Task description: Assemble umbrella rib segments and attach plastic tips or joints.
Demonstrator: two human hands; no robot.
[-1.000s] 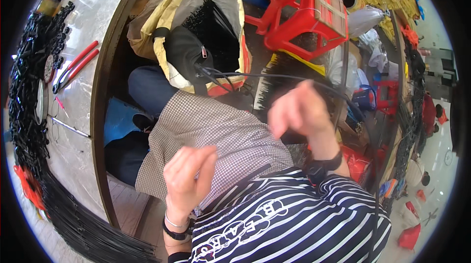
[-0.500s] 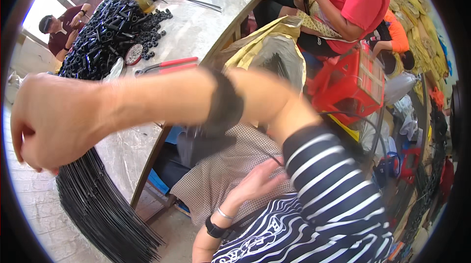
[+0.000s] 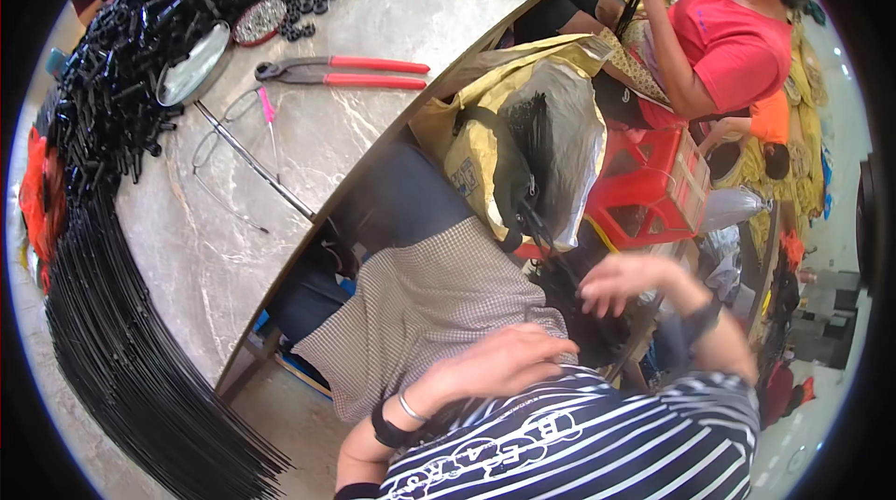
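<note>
My left hand (image 3: 509, 358), with a bangle and a dark watch at the wrist, hovers over my lap by the checked cloth (image 3: 420, 299). Its fingers are stretched out, and nothing shows in them. To its right, my right hand (image 3: 630, 284) is slightly blurred, fingers apart and bent a little, with a black band round the wrist. No held thing is visible there. Just left of these fingers, dark strands (image 3: 551, 243) hang below a yellow-and-silver sack (image 3: 579, 159) with black, thin pieces inside.
On the stone-topped table (image 3: 317, 141) lie red-handled cutters (image 3: 373, 71), a heap of black tubular parts (image 3: 159, 15), a dish of small pieces (image 3: 259, 22) and a long bundle of black rods (image 3: 131, 351). Beyond the red stool (image 3: 649, 178) sits a co-worker in red (image 3: 737, 43).
My right arm has swung back from the far left, above the rods, to my right side, and its closed hand has opened. My left hand stays near my lap. The view has shifted.
</note>
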